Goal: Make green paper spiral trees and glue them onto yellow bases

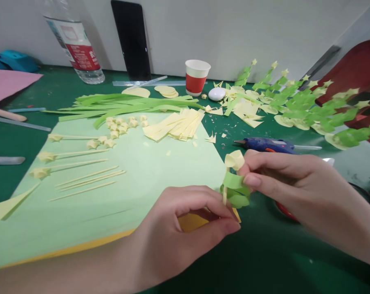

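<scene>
Two hands in head view, one piece between them, near the right edge of the pale green sheet (135, 163). Left hand (185, 224) pinches the thin stick (224, 195); its lower end is hidden behind the fingers. Right hand (290, 177) pinches the green strip (234, 180), just below the pale paper head (234, 159). Glue gun (261, 143) partly blocked by the right hand; red loop (285, 211) mostly covered, can't identify. Bottle (77, 47) top cut off.
</scene>
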Tool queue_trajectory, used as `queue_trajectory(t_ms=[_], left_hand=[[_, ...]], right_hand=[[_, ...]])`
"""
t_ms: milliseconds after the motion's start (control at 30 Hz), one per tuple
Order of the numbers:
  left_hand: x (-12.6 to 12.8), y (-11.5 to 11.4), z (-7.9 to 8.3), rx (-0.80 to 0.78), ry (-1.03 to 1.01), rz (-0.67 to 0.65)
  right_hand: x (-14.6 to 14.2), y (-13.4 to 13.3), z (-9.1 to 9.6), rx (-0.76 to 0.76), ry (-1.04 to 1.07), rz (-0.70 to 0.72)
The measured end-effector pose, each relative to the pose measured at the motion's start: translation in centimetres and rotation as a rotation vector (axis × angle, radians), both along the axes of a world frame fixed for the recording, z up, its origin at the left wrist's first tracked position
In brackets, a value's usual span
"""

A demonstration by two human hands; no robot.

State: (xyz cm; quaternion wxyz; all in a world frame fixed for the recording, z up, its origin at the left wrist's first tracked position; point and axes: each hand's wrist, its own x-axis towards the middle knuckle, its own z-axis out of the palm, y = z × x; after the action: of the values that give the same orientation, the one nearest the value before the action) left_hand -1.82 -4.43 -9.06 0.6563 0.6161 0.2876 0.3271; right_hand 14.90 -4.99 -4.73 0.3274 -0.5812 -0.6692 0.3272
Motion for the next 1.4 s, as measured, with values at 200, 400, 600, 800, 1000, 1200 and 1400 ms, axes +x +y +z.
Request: queue_trajectory(t_ms=[200, 400, 600, 800, 1000, 1200, 1400], left_hand=[[-0.05, -0.04, 0.01, -0.002, -0.003, -0.033], [-0.12, -0.08, 0.12, -0.025, 0.034, -0.056], [-0.12, -0.07, -0.01, -0.015, -0.011, -0.063], [-0.25, -0.02, 0.15, -0.028, 0.011, -0.084], [-0.15, 0.01, 0.16, -0.030, 0.006, -0.083], [-0.16, -0.12, 0.09, -0.038, -0.005, -0.078], [-0.35, -0.09, -0.04, -0.017, -0.021, -0.104]], right_hand=[[0.38, -0.10, -0.35, -0.019, 0.018, -0.005], [0.43, -0.40, -0.47, -0.057, 0.036, -0.021], [0.16, -0.18, -0.39, -0.049, 0.025, 0.010], [0.10, -0.28, -0.07, -0.033, 0.032, 0.035], [0.18, -0.31, -0.16, -0.050, 0.034, 0.047], [0.35, -0.53, -0.30, -0.056, 0.016, 0.043], [0.38, -0.55, -0.51, -0.102, 0.036, 0.027]])
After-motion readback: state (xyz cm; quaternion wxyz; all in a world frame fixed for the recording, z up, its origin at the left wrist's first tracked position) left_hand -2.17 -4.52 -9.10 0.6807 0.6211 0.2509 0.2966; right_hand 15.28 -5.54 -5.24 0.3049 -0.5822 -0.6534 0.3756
